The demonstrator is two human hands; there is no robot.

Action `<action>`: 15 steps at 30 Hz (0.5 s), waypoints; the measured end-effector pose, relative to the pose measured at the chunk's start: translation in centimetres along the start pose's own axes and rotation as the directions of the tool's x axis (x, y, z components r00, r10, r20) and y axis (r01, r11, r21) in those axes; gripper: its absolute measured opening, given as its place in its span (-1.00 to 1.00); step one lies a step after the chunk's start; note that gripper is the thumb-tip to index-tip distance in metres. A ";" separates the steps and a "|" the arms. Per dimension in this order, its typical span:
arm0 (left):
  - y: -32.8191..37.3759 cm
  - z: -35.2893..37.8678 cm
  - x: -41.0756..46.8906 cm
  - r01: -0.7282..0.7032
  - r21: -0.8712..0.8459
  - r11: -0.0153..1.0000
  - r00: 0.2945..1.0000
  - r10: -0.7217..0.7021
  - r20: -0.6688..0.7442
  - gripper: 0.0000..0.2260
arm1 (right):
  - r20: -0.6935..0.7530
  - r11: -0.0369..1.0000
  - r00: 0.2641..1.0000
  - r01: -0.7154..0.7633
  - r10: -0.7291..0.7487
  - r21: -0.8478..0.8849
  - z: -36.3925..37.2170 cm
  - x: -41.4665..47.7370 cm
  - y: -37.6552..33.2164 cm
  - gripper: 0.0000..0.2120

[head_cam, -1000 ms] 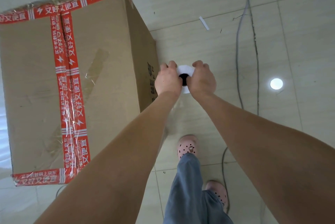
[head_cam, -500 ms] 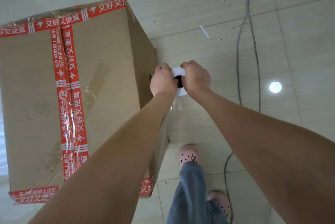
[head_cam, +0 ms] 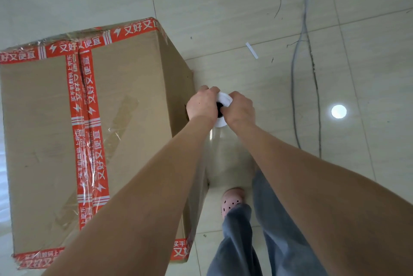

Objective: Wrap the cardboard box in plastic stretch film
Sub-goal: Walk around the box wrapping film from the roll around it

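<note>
A large brown cardboard box [head_cam: 134,101] sealed with red printed tape stands on the floor at the left. Beside its right side I hold a white roll of stretch film [head_cam: 223,99] upright, seen from its top end with the dark core hole showing. My left hand [head_cam: 202,104] grips the roll's left side, close to the box wall. My right hand [head_cam: 240,109] grips its right side. Clear film [head_cam: 223,159] stretches from the roll back along the box's right face toward the near corner.
Pale floor tiles [head_cam: 245,7] surround the box. Grey and black cables [head_cam: 306,74] run down the floor at the right. A small white strip [head_cam: 251,50] lies beyond the box. My legs in grey trousers and a pink clog [head_cam: 232,200] are below my hands.
The view has moved forward along the box's right side, so the box sits lower in the frame. Both hands keep their grip on the roll, now nearer the box's far half.
</note>
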State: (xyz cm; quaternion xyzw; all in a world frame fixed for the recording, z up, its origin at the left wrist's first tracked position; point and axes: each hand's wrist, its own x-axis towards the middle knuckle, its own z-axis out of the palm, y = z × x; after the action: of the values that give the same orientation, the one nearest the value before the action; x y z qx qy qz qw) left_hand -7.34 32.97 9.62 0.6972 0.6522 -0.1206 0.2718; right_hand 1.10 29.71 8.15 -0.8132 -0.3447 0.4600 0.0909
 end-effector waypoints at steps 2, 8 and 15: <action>-0.1 -0.2 0.6 0.004 0.016 1.000 1.000 -0.004 -0.004 -0.71 | -0.017 0.996 0.999 0.047 -0.049 -0.070 -0.3 0.5 -0.4 -0.84; 0.0 -1.1 1.9 0.160 -0.174 0.972 0.983 -0.173 -0.060 -0.83 | 0.016 0.876 0.949 0.299 -0.316 -0.379 -2.4 2.4 -3.7 -0.74; 0.3 -1.8 3.8 0.275 -0.309 0.911 0.952 -0.303 -0.047 -0.72 | 0.005 0.951 0.977 0.209 -0.214 -0.230 -2.6 4.2 -5.7 -0.56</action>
State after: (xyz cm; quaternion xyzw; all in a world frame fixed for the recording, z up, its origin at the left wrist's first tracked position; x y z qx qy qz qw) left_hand -6.97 37.13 9.18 0.5487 0.7709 -0.0267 0.3223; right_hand 1.85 37.13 9.39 -0.7813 -0.4795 0.3967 0.0487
